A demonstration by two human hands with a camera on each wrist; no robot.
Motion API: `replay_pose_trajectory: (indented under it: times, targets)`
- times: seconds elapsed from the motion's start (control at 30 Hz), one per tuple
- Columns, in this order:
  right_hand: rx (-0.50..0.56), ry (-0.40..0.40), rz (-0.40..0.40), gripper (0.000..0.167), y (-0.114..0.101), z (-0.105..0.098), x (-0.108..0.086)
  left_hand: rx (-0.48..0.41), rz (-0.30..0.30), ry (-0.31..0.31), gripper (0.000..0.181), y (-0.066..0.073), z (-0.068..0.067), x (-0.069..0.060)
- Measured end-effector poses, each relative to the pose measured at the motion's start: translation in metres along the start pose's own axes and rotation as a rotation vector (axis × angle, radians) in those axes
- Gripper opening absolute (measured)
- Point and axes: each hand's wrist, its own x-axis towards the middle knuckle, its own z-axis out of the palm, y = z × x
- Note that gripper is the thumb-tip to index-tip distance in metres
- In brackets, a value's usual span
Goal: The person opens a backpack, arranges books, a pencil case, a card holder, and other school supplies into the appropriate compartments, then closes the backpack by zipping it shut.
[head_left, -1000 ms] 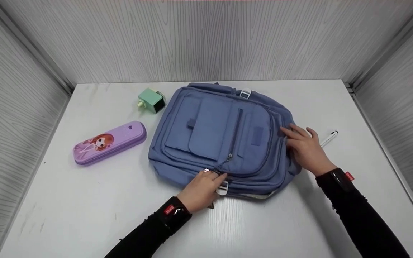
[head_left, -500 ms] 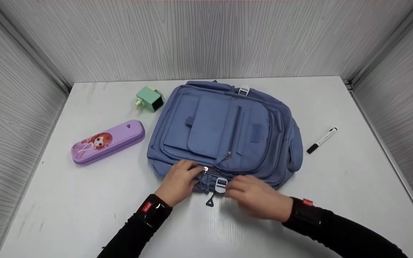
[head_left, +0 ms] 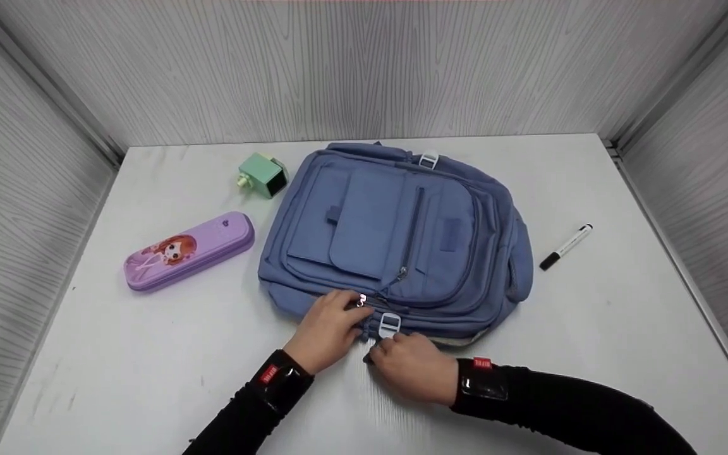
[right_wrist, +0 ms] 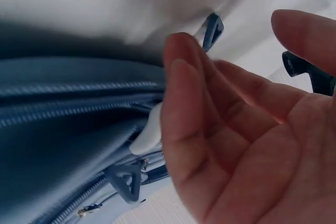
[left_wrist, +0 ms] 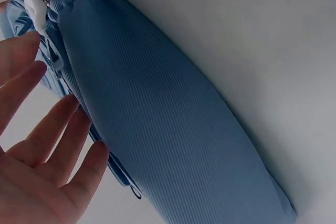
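A blue backpack lies front side up on the white table. My left hand touches its near edge, beside the white buckle. In the left wrist view, the fingers are loosely extended along the ribbed side of the bag. Just right of it, my right hand is at the same edge, below the buckle. Its fingers bend slightly with the thumb apart, and nothing shows between them. A triangular zip pull appears past those fingertips; another zip pull hangs nearer the bag's zips.
To the left lies a purple pencil case with a cartoon figure on it. A small green box-shaped object with a knob stands behind that. On the right is a white marker with a black cap. Wood-grain panels enclose the table.
My right hand has left the bag's right side and come round to the near edge by the buckle. My left hand has shifted slightly left. The marker is now fully visible.
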Motion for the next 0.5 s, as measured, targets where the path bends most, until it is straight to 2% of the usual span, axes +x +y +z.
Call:
replay_pose_trajectory:
  times: [0.2, 0.5]
  targets:
    - [-0.005, 0.01, 0.041, 0.007, -0.001, 0.006, -0.004, 0.032, 0.003, 0.007, 0.033, 0.005, 0.006, 0.002]
    - [0.0, 0.033, 0.07, 0.006, -0.003, 0.013, -0.007, 0.159, -0.017, -0.008, 0.03, 0.013, 0.015, 0.008]
